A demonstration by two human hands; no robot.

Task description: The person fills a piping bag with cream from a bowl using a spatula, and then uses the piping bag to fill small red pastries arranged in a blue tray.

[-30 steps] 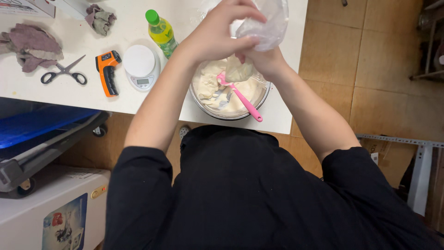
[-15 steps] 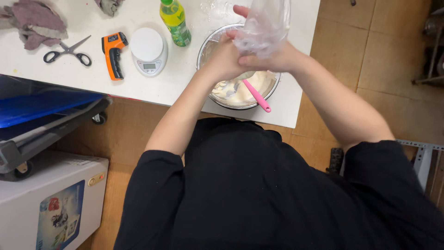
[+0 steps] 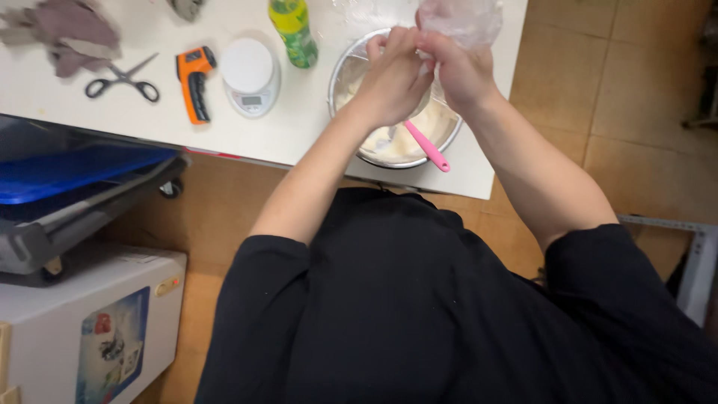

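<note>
— While both sets of fingers bunch together up there, what are they pinched on?

— A clear plastic bag [image 3: 464, 21]. The left hand [image 3: 393, 78] curls its fingers tight around the bag's lower neck, and the right hand [image 3: 458, 71] clamps on it just beside, the two hands touching. Both are held right over the metal bowl [image 3: 345, 71].

— And what's in the bowl?

— Pale, creamy batter [image 3: 419, 131], with one pink spatula [image 3: 428, 147] lying in it, its handle sticking out over the near rim. The hands hide most of the bowl's middle from where I stand.

— How are the arms set?

— Both forearms are bare and angle inward from black sleeves, meeting above the bowl; the wrists bend down.

— What else is on the white table [image 3: 299, 127]?

— To the left of the bowl: one green bottle [image 3: 294, 30], one round white kitchen scale [image 3: 250, 75], one orange infrared thermometer [image 3: 194, 82], one pair of scissors [image 3: 123, 78], and a crumpled grey cloth [image 3: 67, 34] at the far corner. Under the table edge sits a blue tray [image 3: 67, 168] on a cart.
</note>
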